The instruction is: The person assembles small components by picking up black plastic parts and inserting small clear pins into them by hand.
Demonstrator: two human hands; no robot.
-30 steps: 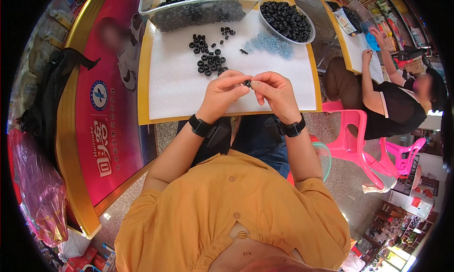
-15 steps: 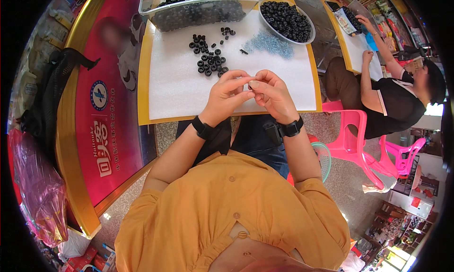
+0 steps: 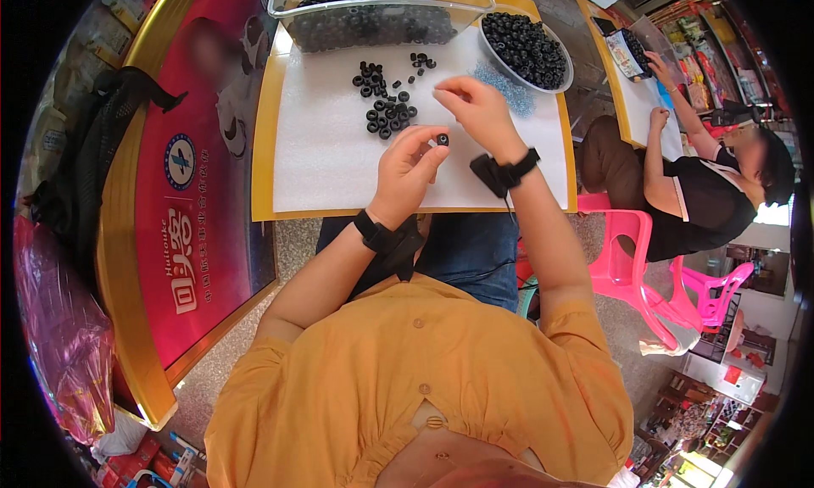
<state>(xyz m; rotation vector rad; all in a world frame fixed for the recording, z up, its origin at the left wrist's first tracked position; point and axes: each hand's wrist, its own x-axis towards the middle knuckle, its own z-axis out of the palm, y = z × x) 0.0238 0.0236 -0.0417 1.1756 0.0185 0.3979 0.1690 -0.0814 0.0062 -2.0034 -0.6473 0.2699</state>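
Between the thumb and index finger of my left hand (image 3: 405,172) is a small black piece (image 3: 443,139) with a pale centre. My right hand (image 3: 482,117) is farther forward over the white sheet (image 3: 331,174), apart from the left. Its thumb and index fingertips come close together; anything between them is too small to make out. Loose black rings (image 3: 386,119) lie in a cluster just ahead of my left hand, with several smaller black pieces (image 3: 397,85) beyond. Tiny light-blue beads (image 3: 515,98) are spread past my right hand.
A clear plastic box (image 3: 373,30) of black rings stands at the table's far edge, beside a white bowl (image 3: 555,86) heaped with more. Left is a pink-red panel (image 3: 170,234). Another person (image 3: 721,166) sits at a table on the right, near pink plastic chairs (image 3: 623,267).
My hands were together at the near side of the sheet. The right one has moved forward and away, while the left keeps the small black piece, now in plain sight.
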